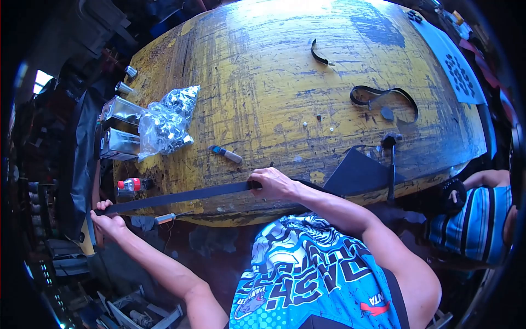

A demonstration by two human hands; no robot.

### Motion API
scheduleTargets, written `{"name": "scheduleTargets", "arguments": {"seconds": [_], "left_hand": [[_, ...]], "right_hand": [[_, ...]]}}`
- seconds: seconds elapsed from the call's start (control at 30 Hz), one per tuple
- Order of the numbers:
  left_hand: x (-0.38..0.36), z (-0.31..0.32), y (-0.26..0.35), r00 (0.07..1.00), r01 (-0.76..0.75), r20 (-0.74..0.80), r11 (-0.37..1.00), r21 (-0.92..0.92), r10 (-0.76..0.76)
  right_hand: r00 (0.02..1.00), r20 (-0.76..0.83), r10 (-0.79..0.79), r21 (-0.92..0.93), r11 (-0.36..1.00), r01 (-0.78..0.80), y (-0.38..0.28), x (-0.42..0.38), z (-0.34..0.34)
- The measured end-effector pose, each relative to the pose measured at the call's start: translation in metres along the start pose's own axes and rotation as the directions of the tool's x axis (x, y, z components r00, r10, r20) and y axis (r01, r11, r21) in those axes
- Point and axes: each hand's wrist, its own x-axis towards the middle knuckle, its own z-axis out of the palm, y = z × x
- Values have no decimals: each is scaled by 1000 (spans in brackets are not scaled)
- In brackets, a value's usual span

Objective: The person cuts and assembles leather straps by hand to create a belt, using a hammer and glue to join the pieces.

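A long black strap (181,197) is stretched along the near edge of the worn yellow table (246,109). At its left end, beyond the table's corner, my left hand (108,220) is closed on it. My right hand (271,183) grips the strap farther right, above the table's near edge. Beneath the strap lies a tool with a pale handle (165,218). A knife-like tool (226,154) rests on the table between and beyond my hands. Near my left hand is a bottle with a red label (134,184).
At the left stand metal cans (120,143) beside a clear plastic bag of shiny pieces (167,123). A hammer (392,164) lies by a dark sheet (356,172) at right. Farther back are a looped belt (408,97) and a short strap (315,54). A person in blue stripes (474,219) is at right.
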Motion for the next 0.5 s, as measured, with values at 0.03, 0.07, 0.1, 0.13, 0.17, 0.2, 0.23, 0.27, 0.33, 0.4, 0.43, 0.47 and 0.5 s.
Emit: {"name": "scheduleTargets", "arguments": {"seconds": [0.03,0.07,0.1,0.13,0.17,0.2,0.23,0.27,0.33,0.4,0.43,0.47,0.5], "left_hand": [[10,-4,1,999,18,35,999,-43,-17],[16,-4,0,1000,10,23,999,-37,-9],[22,-1,-1,1000,2,13,1000,-30,-2],[27,3,-3,1000,-6,4,1000,-24,6],[33,5,-4,1000,-14,-5,1000,-18,14],[38,7,-3,999,10,32,999,-45,-9],[42,9,-6,999,11,38,999,-46,-9],[36,23,-9,999,9,44,999,-45,-7],[39,37,-17,998,4,61,999,-38,-2],[41,44,-23,997,14,76,999,-30,-11],[39,51,-25,998,16,69,1000,-18,-14],[42,55,-26,998,18,67,1000,-21,-16],[43,62,-27,999,-11,53,1000,4,11]], "right_hand": [[1000,-22,-9,7,1000,9,9,0,8],[1000,9,-7,0,1000,7,21,1,19],[1000,-12,-2,1,1000,2,24,1,24],[999,-34,4,2,1000,-4,27,-1,31],[998,-56,9,3,1000,-9,25,-1,33],[997,-57,42,-110,993,-48,24,-7,33],[995,-60,73,-220,972,-85,25,-18,29],[992,-66,103,-326,938,-119,22,-30,24],[958,-133,255,-343,895,-286,24,-60,21],[946,-142,290,-373,870,-322,19,-88,14],[947,-155,281,-397,860,-320,18,-100,13],[950,-129,283,-396,864,-311,18,-111,14],[953,-104,286,-395,867,-304,19,-119,14]]}}
